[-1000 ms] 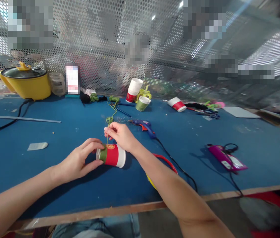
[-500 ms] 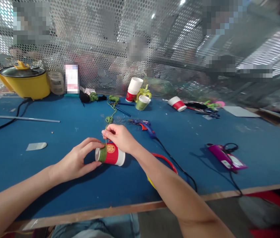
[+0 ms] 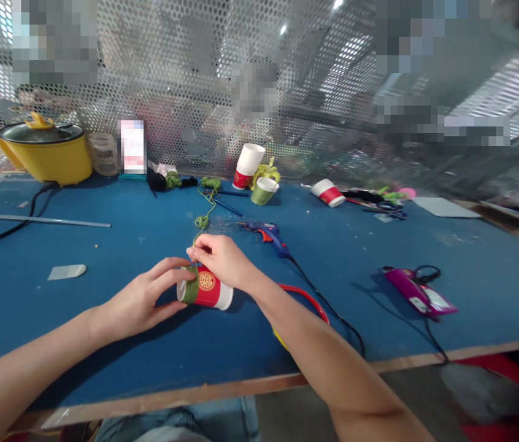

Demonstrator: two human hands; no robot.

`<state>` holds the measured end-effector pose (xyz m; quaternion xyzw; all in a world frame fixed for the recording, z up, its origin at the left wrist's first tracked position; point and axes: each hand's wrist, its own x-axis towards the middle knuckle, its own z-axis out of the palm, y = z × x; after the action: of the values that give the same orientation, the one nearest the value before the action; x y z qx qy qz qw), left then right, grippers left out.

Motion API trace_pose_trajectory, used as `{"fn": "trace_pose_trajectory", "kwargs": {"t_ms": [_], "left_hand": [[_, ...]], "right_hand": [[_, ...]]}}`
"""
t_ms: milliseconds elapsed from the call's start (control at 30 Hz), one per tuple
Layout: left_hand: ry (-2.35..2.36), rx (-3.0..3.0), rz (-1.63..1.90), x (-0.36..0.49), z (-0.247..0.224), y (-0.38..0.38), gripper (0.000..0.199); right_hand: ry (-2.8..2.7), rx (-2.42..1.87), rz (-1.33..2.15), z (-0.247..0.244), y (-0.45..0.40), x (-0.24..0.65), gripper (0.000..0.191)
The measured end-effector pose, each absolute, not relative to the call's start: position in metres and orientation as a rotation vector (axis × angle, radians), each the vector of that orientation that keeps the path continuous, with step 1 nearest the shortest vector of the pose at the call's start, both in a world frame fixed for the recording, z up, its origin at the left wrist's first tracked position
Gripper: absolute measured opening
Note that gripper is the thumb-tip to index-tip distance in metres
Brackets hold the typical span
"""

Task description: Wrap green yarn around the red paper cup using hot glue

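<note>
A red and white paper cup (image 3: pixel 211 294) lies on its side on the blue table, with green yarn (image 3: pixel 190 291) wound around its left end. My left hand (image 3: pixel 149 294) grips that end, fingers on top and thumb below. Just above the cup, my right hand (image 3: pixel 218 258) pinches the yarn strand between thumb and fingertips. From there the strand runs back to a loose green tangle (image 3: pixel 202 221) and a small yarn ball (image 3: pixel 211 183).
A blue glue gun (image 3: pixel 269 233) with a black cord lies beyond my right hand. Further back stand stacked cups (image 3: pixel 250 161), a green-wrapped cup (image 3: pixel 264 191) and a tipped cup (image 3: pixel 328 193). A yellow pot (image 3: pixel 48 153) is at left, a purple packet (image 3: pixel 418 291) at right.
My right hand has come slightly down toward the cup with the strand. The cup has turned a little, so its gold emblem shows lower. My left hand keeps its hold.
</note>
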<state>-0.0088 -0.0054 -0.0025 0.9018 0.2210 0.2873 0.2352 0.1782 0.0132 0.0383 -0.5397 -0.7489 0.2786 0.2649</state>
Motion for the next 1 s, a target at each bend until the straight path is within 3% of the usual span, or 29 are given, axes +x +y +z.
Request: {"fn": "trace_pose_trajectory", "kwargs": {"t_ms": [467,1000], "left_hand": [[0.598,2.542,0.796,-0.0085,-0.0035,-0.0062,0.031],[0.558,2.762,0.660,-0.0101,0.0015,-0.0069,0.046]], "right_hand": [[-2.083,-1.552,0.673,0.0382,0.0121,0.1764,0.020],[-2.117,-1.512,0.760,0.0422,0.0133,0.1760,0.018]]}}
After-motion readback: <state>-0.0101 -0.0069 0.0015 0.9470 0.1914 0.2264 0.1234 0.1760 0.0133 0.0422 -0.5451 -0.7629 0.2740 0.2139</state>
